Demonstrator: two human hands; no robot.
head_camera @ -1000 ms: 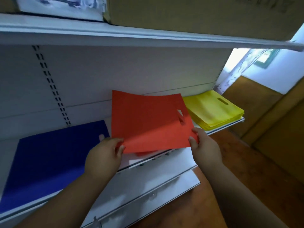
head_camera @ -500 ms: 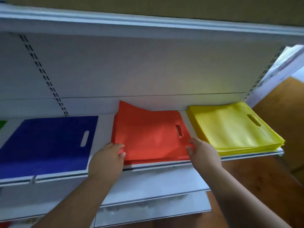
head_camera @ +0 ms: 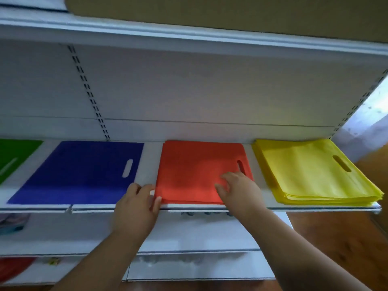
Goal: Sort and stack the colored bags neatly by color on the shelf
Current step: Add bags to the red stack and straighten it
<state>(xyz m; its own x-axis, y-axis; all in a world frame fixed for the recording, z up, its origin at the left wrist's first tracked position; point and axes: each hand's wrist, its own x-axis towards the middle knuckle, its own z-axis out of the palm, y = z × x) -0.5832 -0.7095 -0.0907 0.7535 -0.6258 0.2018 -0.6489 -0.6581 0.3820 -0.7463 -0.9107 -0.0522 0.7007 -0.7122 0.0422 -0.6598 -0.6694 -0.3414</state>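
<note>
Red bags (head_camera: 195,171) lie flat in a stack on the shelf (head_camera: 210,208), between the blue bags (head_camera: 79,173) and the yellow stack (head_camera: 310,171); I see the right hand (head_camera: 239,190) resting on their front right part, fingers spread; the left hand (head_camera: 136,208) touches the stack's front left corner, fingers straight, grip pinching nothing; green bags (head_camera: 12,156) sit far left.
</note>
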